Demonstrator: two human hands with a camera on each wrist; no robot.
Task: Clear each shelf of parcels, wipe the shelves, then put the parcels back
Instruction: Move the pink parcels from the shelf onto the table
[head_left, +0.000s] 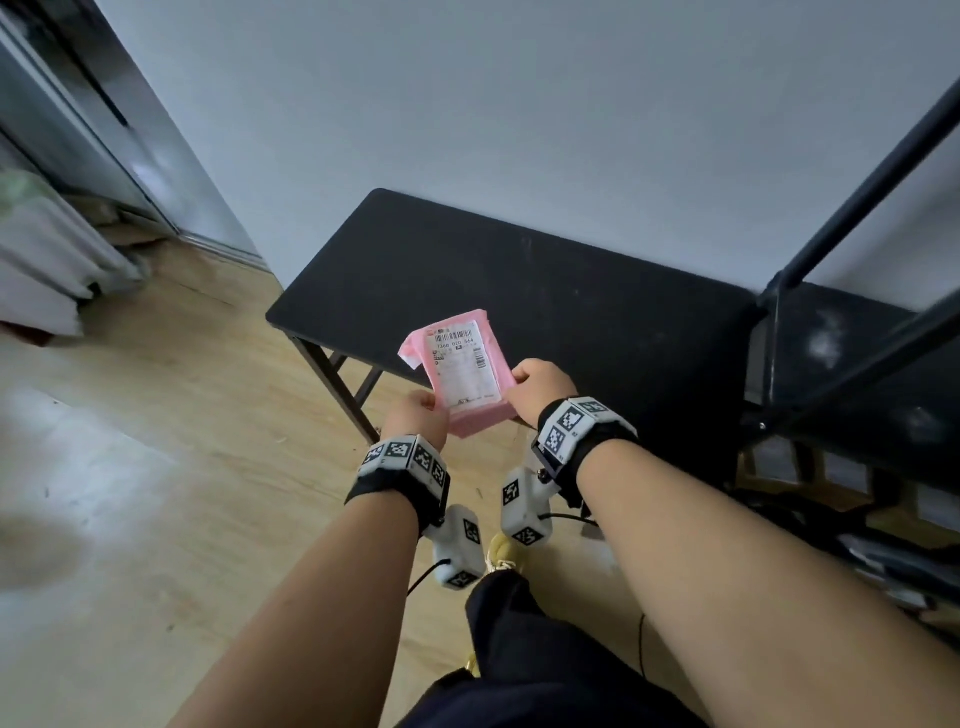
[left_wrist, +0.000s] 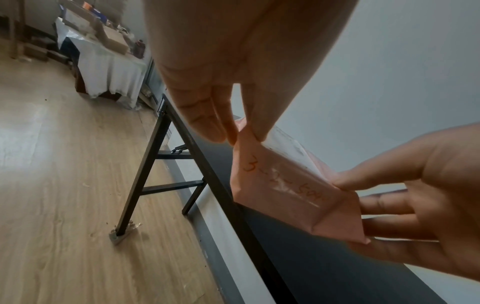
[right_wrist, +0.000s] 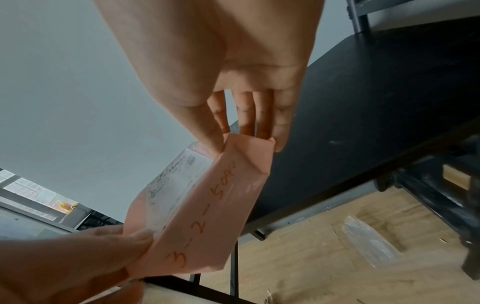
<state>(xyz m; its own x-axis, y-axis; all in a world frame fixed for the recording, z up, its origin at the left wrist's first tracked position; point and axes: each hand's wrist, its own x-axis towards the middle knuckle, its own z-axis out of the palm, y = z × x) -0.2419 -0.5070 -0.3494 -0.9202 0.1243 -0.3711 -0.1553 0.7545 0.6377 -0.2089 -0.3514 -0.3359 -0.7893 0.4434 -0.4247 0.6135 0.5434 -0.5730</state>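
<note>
Both my hands are holding one pink plastic-wrapped rectangular parcel (head_left: 464, 371) above the near edge of the black tabletop (head_left: 545, 291). My left hand (head_left: 418, 418) and right hand (head_left: 543, 389) are pinching opposite ends, fingers (right_wrist: 218, 131) pressed against the wrap. A white barcode label is facing up; handwritten digits are running along its side.

I'm seeing a pink parcel (head_left: 470, 374) carrying a white label (head_left: 462, 358) with black barcode stripes, orange handwriting along its side, over a black counter (head_left: 519, 270) and pale wood-grain floor (head_left: 156, 467).
</note>
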